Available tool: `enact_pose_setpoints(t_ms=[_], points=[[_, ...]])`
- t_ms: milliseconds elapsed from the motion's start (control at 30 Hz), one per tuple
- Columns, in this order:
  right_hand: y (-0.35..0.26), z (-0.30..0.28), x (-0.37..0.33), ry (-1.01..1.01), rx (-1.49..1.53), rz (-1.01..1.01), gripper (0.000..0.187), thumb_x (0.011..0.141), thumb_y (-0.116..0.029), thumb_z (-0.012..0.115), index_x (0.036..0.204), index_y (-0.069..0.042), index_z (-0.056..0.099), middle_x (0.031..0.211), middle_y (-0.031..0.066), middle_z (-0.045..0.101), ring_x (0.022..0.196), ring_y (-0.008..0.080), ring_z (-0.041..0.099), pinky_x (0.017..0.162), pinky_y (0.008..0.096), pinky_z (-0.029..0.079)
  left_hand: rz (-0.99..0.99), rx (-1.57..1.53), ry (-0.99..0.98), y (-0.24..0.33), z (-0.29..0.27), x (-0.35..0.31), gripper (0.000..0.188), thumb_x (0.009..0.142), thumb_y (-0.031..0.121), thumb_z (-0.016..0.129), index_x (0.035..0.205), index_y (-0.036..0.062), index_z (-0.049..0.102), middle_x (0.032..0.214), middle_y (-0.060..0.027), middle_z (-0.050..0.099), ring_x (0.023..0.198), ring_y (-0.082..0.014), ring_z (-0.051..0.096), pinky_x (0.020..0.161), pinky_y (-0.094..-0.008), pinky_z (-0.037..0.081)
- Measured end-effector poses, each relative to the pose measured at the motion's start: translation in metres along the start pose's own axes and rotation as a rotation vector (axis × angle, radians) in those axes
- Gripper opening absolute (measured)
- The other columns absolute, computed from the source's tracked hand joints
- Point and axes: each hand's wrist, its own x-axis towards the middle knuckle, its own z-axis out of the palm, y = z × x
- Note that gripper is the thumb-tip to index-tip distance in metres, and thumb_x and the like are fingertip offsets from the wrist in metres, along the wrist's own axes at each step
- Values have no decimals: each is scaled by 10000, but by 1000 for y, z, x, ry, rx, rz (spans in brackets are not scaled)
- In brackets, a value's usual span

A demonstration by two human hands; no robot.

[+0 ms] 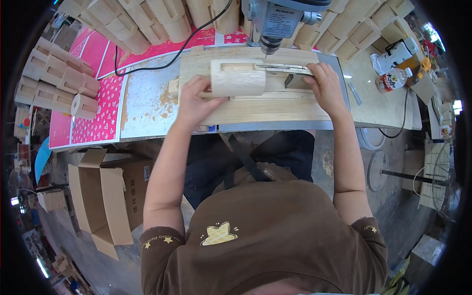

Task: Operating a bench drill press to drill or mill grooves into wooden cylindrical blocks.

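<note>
Left hand [194, 101] grasps the left end of a pale wooden cylinder [240, 84], thumb along the near lower side, fingers behind; right hand [328, 89] has its fingers closed on the right end of a narrow metal strip [287, 68]. Cylinder lies on its side between the hands, nearer the left, with a long recess on its upper face; the strip runs from that recess across to the right-hand fingers. Small dark piece [289, 80] sits under the strip, just left of the right hand. Flat wooden board [275, 110] is below both hands. Drill [281, 22] stands beyond the grip, its chuck [270, 45] pointing down between the hands, near the strip. Black cable [184, 51] curves beyond the left hand. Left of the grip: pink patterned sheet [109, 101] and stacked wooden cylinders [59, 73]. Right of the right hand: a clear slim tube [355, 94], then a labelled bottle [393, 80]. Open cardboard box [117, 204] is on the floor, below and left of the left hand.
</note>
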Motion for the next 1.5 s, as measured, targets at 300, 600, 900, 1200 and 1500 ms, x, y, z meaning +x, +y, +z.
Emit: enact_pose_setpoints(t_ms=[300, 600, 900, 1200, 1500], points=[[-19, 0, -6, 10, 63, -27, 310, 744, -173, 686, 1013, -57, 582, 896, 79, 569, 854, 299, 529, 740, 403, 425, -659, -514, 139, 26, -71, -3, 276, 733, 231, 772, 739, -6, 631, 661, -42, 608, 554, -77, 538, 507, -212, 414], [-25, -5, -13, 18, 61, -34, 321, 725, -197, 699, 997, -67, 588, 905, 68, 577, 836, 281, 537, 717, 386, 435, -814, -504, 47, 25, -32, -4, 393, 759, 371, 734, 724, -5, 626, 630, -40, 579, 517, -78, 500, 468, -203, 373], [-23, -6, -15, 55, 62, -42, 322, 696, -148, 712, 980, -60, 588, 874, 74, 575, 813, 283, 527, 714, 382, 432, -837, -607, 29, 16, -21, 2, 398, 786, 406, 720, 782, 22, 616, 628, -3, 556, 491, -57, 444, 467, -205, 343], [-32, -4, -14, 10, 63, -12, 312, 697, -153, 707, 974, -71, 591, 887, 72, 574, 859, 273, 532, 742, 392, 423, -836, -620, -15, 45, 5, 6, 433, 778, 428, 723, 771, 6, 622, 631, -5, 550, 508, -68, 451, 487, -206, 373], [-12, 6, -6, 70, 75, -16, 383, 673, -133, 723, 1029, -63, 599, 949, 85, 594, 891, 289, 536, 776, 386, 419, -284, -404, 76, 31, 46, -12, 609, 635, 202, 838, 1133, 5, 550, 989, -112, 616, 848, -208, 589, 760, -278, 483]])
